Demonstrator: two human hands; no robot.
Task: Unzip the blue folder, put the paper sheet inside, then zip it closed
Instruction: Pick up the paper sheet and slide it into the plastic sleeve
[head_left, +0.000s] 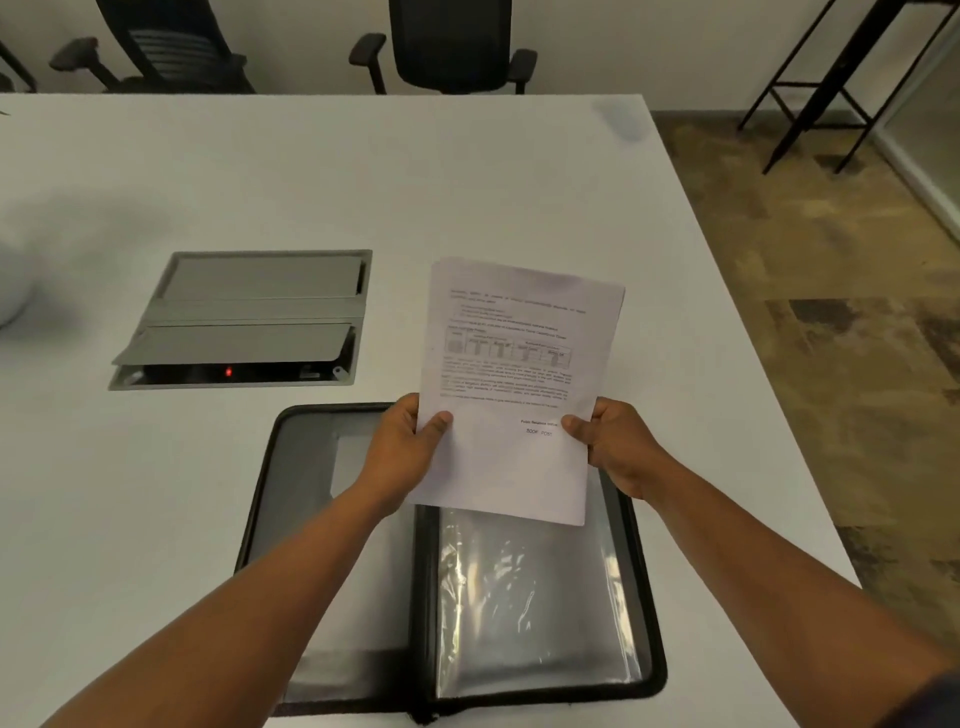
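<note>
both hands, the left hand (402, 452) and right hand (613, 449), pinch the paper sheet (519, 384) by its lower edges above the folder (332, 519) lying unzipped on the counter (156, 493), so it should probably go square into the clear sleeve (524, 597), unbent.

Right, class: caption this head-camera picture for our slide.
Both hands, left and right, hold a printed sheet above the open zip folder.

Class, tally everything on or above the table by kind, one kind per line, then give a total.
Folder: 1
Paper sheet: 1
Hands: 2, left and right
Cable box set in the table: 1
Total: 5
</note>
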